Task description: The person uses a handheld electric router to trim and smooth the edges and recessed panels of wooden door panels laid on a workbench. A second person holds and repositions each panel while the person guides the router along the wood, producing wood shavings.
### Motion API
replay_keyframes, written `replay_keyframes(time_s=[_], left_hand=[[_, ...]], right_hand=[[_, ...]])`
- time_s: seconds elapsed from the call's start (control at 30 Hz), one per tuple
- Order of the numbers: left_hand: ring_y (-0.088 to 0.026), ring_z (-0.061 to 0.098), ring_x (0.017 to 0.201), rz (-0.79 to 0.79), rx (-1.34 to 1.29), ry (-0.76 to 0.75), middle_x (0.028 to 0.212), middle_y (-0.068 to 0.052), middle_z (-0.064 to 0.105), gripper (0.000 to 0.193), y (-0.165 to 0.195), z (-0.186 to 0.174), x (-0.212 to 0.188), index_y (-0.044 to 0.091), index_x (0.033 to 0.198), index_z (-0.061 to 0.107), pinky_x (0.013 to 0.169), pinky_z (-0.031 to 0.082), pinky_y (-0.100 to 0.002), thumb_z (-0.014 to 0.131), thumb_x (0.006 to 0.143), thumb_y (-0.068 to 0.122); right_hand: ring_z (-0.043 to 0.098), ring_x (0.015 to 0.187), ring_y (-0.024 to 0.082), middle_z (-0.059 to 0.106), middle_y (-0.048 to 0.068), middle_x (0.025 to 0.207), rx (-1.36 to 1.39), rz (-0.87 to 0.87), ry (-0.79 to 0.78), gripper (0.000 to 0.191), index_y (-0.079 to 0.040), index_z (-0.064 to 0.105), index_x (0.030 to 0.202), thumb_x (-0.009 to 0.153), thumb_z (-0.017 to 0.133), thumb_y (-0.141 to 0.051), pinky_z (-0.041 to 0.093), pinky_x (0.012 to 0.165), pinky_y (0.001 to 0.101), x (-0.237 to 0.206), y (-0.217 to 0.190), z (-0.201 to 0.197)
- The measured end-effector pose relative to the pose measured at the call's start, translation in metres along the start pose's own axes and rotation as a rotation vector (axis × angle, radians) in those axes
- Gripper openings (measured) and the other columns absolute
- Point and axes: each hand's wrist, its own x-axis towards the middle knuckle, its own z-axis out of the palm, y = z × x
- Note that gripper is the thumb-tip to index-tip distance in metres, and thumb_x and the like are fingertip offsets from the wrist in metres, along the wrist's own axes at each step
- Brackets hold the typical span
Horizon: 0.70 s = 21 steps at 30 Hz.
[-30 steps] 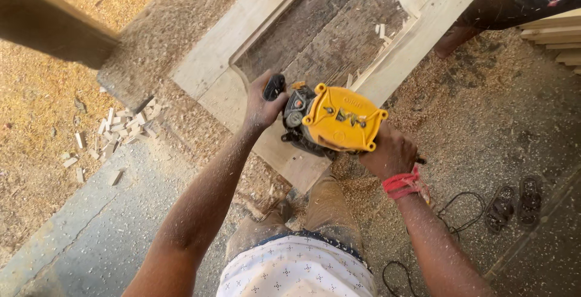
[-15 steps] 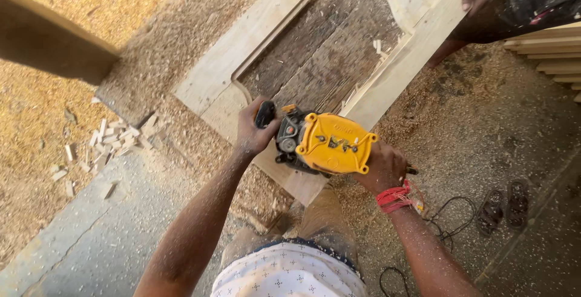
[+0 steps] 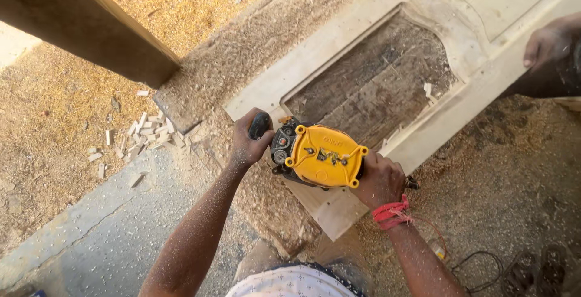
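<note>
A yellow and black power router [image 3: 321,158] sits on the near end rail of a pale wooden door frame [image 3: 339,49] that lies on a dusty bench. My left hand [image 3: 249,143] grips the router's black left knob. My right hand [image 3: 378,181], with a red thread band at the wrist, grips the handle on the router's right side. Both forearms are speckled with sawdust. The frame's open panel shows dark boards strewn with chips underneath.
Another person's hand [image 3: 548,43] rests on the frame's right stile at the far right. A thick wooden beam [image 3: 78,19] crosses the top left. Small wood offcuts [image 3: 142,133] lie in sawdust on the ground. A black cord [image 3: 484,270] loops at the lower right.
The view has shifted and the router has slid slightly along the near rail toward me. Both hands keep the same hold on it.
</note>
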Motion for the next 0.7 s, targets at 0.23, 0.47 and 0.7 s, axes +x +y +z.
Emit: replay_keyframes(time_s=[0.23, 0.47, 0.7], left_hand=[[-0.011, 0.060, 0.068, 0.042, -0.016, 0.069, 0.075, -0.002, 0.061, 0.014, -0.006, -0.021, 0.028, 0.004, 0.086, 0.060, 0.066, 0.051, -0.029, 0.066, 0.074, 0.009], [-0.013, 0.058, 0.061, 0.116, 0.118, 0.114, 0.072, -0.004, 0.060, 0.018, -0.020, -0.028, 0.062, 0.007, 0.082, 0.063, 0.059, 0.054, -0.031, 0.073, 0.075, 0.019], [-0.010, 0.064, 0.065, 0.076, -0.016, 0.106, 0.074, 0.000, 0.062, 0.020, -0.026, -0.047, 0.117, 0.007, 0.087, 0.064, 0.061, 0.060, -0.030, 0.067, 0.071, 0.019]], right_hand=[[0.070, 0.072, 0.037, 0.070, 0.015, 0.077, 0.011, -0.084, 0.013, 0.051, -0.006, 0.060, 0.086, 0.067, 0.089, -0.044, 0.053, 0.068, 0.0500, 0.049, -0.015, 0.000], [0.068, 0.067, 0.034, 0.069, 0.014, 0.075, 0.036, -0.146, 0.073, 0.053, -0.005, 0.065, 0.100, 0.065, 0.088, -0.037, 0.053, 0.062, 0.0474, 0.081, -0.016, 0.006], [0.060, 0.053, 0.016, 0.063, 0.003, 0.063, -0.019, -0.112, 0.014, 0.040, -0.009, 0.061, 0.085, 0.086, 0.083, -0.042, 0.051, 0.060, 0.0364, 0.127, -0.029, 0.024]])
